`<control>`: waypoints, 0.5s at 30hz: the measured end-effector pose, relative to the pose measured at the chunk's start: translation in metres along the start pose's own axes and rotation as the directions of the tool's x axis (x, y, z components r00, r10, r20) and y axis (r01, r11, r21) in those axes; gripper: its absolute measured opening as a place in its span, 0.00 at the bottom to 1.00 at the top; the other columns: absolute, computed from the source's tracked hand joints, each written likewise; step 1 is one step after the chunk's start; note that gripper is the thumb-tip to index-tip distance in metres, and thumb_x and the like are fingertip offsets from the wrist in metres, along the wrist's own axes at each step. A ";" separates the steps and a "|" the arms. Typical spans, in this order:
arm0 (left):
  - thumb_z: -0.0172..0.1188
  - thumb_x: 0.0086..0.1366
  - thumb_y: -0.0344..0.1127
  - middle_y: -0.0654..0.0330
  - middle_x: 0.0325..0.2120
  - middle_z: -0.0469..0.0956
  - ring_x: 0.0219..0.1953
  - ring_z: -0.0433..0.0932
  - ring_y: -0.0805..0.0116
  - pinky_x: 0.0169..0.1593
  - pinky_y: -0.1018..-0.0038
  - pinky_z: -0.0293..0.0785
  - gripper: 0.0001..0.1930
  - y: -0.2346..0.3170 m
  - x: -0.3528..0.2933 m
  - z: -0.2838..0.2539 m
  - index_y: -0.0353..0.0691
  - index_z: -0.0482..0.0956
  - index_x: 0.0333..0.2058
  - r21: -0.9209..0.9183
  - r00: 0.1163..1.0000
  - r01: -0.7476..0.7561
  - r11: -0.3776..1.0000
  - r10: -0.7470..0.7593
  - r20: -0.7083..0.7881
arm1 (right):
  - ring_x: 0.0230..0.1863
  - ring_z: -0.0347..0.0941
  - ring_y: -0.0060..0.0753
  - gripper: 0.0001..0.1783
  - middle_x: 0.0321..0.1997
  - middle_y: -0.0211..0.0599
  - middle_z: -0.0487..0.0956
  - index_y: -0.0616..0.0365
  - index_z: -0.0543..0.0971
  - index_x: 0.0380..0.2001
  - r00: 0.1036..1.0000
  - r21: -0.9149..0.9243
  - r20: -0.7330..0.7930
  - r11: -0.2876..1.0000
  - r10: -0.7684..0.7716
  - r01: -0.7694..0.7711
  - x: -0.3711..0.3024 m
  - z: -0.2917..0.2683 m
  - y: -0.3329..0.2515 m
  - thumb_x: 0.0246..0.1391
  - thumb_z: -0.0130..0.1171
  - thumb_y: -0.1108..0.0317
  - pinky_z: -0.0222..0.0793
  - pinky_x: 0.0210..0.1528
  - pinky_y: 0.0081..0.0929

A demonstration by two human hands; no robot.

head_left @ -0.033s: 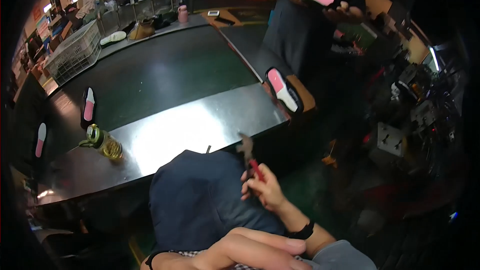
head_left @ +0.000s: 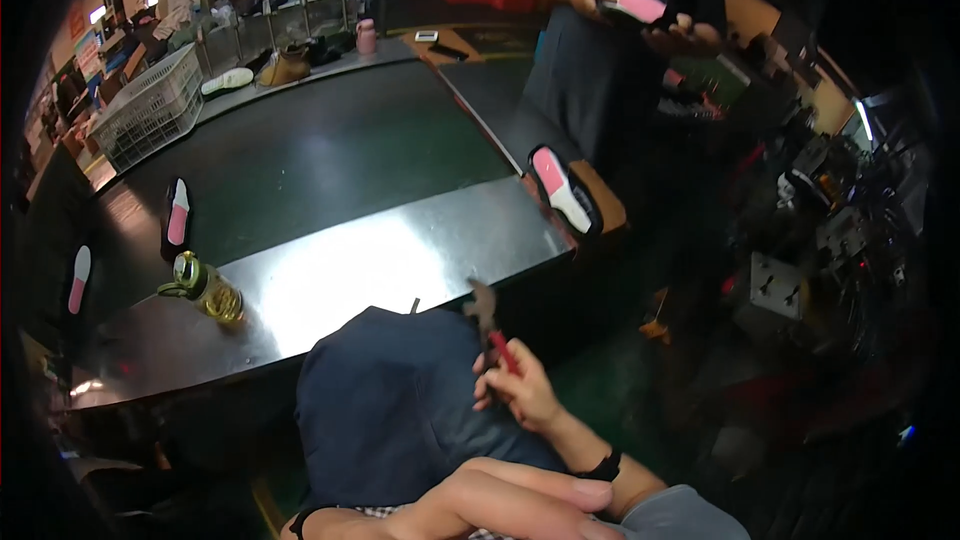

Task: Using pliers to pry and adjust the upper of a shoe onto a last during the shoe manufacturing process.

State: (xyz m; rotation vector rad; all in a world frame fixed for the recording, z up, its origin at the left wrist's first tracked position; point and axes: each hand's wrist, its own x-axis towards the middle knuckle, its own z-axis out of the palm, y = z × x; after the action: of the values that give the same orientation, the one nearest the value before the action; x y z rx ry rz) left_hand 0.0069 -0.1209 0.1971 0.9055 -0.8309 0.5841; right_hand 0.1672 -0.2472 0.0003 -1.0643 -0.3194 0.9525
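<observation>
Head — red-handled tool point(head_left: 501, 346), within right fingers point(head_left: 500, 380)

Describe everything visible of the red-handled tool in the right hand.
The tool has a dull, metal-looking head and a red handle; blur hides its exact type. It slants, head away from the wearer and slightly left. The right hand grips the handle. The head overlaps the shiny table in view; contact is unclear.
</observation>
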 end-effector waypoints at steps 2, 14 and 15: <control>0.42 0.72 0.69 0.28 0.51 0.70 0.58 0.68 0.38 0.66 0.44 0.57 0.32 0.005 0.002 0.005 0.45 0.79 0.44 0.002 1.000 -0.027 1.000 0.027 0.009 | 0.38 0.80 0.34 0.13 0.48 0.43 0.75 0.59 0.67 0.45 1.000 -0.004 0.020 1.000 0.008 -0.008 -0.003 0.011 0.016 0.60 0.57 0.78 0.84 0.39 0.39; 0.45 0.71 0.68 0.32 0.57 0.67 0.64 0.62 0.40 0.66 0.45 0.52 0.31 -0.018 -0.008 0.012 0.46 0.81 0.47 -0.086 0.881 -0.465 0.881 0.471 0.054 | 0.38 0.80 0.27 0.08 0.43 0.40 0.76 0.64 0.69 0.45 0.996 -0.180 0.073 0.982 -0.046 0.059 -0.007 0.027 0.059 0.63 0.54 0.78 0.84 0.41 0.29; 0.45 0.71 0.68 0.32 0.57 0.68 0.64 0.62 0.40 0.66 0.45 0.53 0.31 -0.016 -0.009 0.013 0.46 0.81 0.47 -0.079 0.880 -0.468 0.880 0.472 0.047 | 0.38 0.80 0.27 0.08 0.43 0.41 0.76 0.64 0.69 0.44 0.996 -0.179 0.069 0.982 -0.048 0.060 -0.007 0.027 0.059 0.63 0.54 0.78 0.84 0.41 0.29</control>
State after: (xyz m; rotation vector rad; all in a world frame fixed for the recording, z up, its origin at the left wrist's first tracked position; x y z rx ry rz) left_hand 0.0092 -0.1409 0.1867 0.6620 -1.1356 0.9491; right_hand 0.1162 -0.2279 -0.0352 -1.1857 -0.4937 0.9231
